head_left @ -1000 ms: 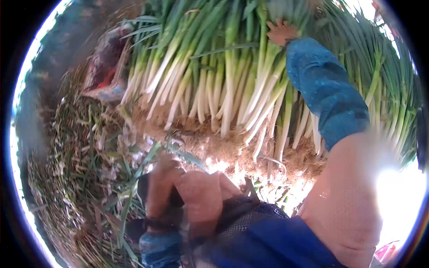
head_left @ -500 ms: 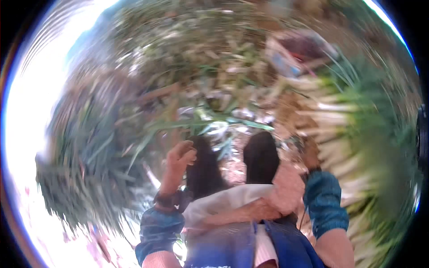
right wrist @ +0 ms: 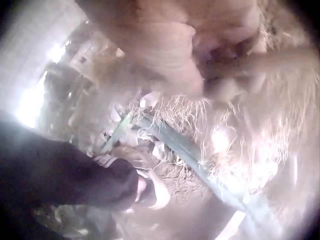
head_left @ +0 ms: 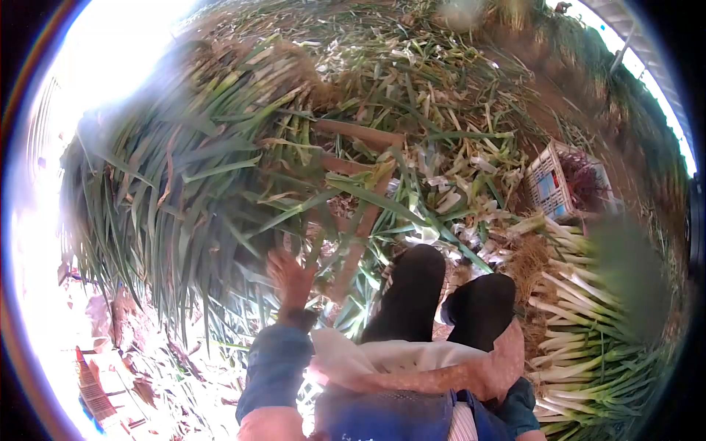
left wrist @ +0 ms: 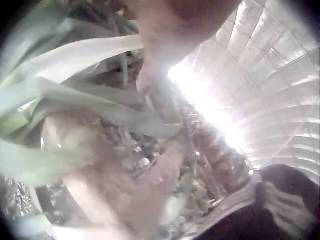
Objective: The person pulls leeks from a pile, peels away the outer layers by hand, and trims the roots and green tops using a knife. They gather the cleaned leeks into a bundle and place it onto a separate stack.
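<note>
Long green leaves of a large leek pile (head_left: 184, 162) hang beside my left hand (head_left: 290, 278), whose fingers reach forward, loosely extended. In the left wrist view that hand (left wrist: 167, 35) is at the top, close to pale green leaves (left wrist: 80, 55); contact is unclear. My right hand (right wrist: 200, 40) fills the top of the right wrist view above pale roots (right wrist: 185, 112), its fingers bent and blurred; whether it holds anything cannot be told. In the head view it is hidden beyond the sleeve (head_left: 519, 406). Leeks (head_left: 573, 334) lie in a row at the right, roots inward.
A crate (head_left: 548, 184) with dark reddish contents stands at the right. Wooden slats (head_left: 357, 134) lie among loose leaves in front of my dark-covered feet (head_left: 415, 283). Leaf scraps (head_left: 441, 95) cover the ground farther out. A light cloth (head_left: 368, 356) lies across my lap.
The head view has swung from the leek row to the leafy pile. My right hand has withdrawn from the leek leaves; my left hand now reaches forward beside the pile.
</note>
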The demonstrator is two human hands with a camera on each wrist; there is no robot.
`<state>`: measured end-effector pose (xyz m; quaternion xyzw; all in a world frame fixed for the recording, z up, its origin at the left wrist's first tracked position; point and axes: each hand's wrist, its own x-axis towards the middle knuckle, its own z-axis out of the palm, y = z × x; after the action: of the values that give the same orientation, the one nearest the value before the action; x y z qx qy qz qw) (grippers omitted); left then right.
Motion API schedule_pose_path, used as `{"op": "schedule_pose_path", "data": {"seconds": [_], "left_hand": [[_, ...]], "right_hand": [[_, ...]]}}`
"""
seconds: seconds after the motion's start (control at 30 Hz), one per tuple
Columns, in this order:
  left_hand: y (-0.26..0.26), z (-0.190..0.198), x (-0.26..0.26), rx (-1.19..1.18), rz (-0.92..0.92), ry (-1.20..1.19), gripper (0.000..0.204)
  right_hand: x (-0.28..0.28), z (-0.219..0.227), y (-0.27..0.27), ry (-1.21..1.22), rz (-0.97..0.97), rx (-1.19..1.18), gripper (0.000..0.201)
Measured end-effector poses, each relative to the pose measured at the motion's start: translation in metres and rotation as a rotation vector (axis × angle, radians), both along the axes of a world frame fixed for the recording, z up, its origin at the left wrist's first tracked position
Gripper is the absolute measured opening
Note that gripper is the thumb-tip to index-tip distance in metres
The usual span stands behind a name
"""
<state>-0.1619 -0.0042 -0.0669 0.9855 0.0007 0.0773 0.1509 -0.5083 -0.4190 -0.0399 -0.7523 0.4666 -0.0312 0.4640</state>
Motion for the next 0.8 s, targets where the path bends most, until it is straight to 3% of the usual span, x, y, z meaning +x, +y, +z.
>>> {"op": "schedule_pose_path", "data": {"seconds": [0.1,0.23,0.27,0.37,0.4,0.43,0.5,0.53,0.63,0.7,0.77,0.8], "left_hand": [[-0.013,0.014,0.022,-0.036,0.107,0.176,0.101],[-0.015,-0.021,0.052,0.024,0.2,0.143,0.108],[0.002,-0.063,0.07,0.19,0.228,0.101,0.102],[0.01,-0.055,0.096,0.352,0.198,0.233,0.1],[0.014,-0.064,0.102,0.571,0.199,0.009,0.092],[0.017,-0.073,0.103,0.536,0.14,0.126,0.091],[0.004,-0.006,0.095,0.471,0.022,0.357,0.088],[0.004,0.033,0.096,0.217,-0.194,0.579,0.047],[-0.03,0.067,0.089,0.125,-0.48,0.236,0.054],[-0.061,0.065,0.096,0.063,-0.607,-0.223,0.058],[-0.089,0.052,0.112,0.334,-0.675,-0.259,0.074],[-0.101,0.042,0.121,0.469,-0.709,-0.278,0.083]], "right_hand": [[0.003,0.006,0.007,-0.115,-0.128,0.143,0.026],[0.0,0.024,0.002,-0.29,-0.263,0.278,0.023],[-0.002,0.028,-0.002,-0.339,-0.291,0.31,0.023],[-0.007,0.054,-0.014,-0.465,-0.337,0.356,0.021],[-0.009,0.063,-0.017,-0.509,-0.344,0.369,0.02],[-0.011,0.073,-0.019,-0.549,-0.339,0.377,0.019],[-0.001,0.095,-0.017,-0.599,-0.314,0.387,0.018],[0.012,0.11,-0.009,-0.592,-0.301,0.39,0.017],[0.083,0.164,0.024,-0.538,-0.275,0.392,0.012],[0.108,0.169,0.027,-0.601,-0.227,0.529,0.021],[0.128,0.17,0.03,-0.609,-0.145,0.547,0.023],[0.132,0.162,0.034,-0.623,-0.279,0.552,0.026]]}}
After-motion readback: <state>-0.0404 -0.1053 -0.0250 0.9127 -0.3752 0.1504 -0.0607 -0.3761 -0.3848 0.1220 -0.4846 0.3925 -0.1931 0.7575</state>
